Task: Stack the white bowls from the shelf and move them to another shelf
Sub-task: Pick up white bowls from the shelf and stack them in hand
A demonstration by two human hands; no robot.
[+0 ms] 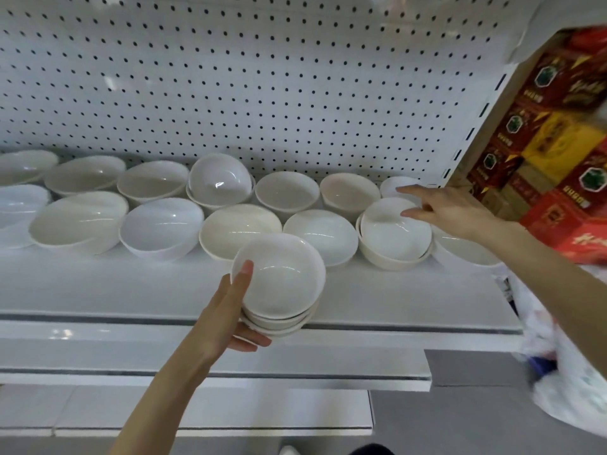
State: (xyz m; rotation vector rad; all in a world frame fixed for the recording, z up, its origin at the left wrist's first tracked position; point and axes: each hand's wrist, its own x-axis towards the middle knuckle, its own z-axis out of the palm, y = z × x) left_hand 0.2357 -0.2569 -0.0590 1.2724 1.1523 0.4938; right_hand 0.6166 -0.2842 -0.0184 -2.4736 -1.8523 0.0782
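The bowls at the shelf's [131,284] left end [19,205] run off the picture's edge. The right hand [450,210] hides part of the small bowl [394,185] at the back right corner. The red boxes [558,133] and a white bag [565,372] beyond the right edge are smeared by blur, their print unreadable.

The left hand [226,310] is raised with its thumb up and fingers curled beneath, closed in a grip. The right hand [450,210] reaches forward on an outstretched arm, fingers spread apart.
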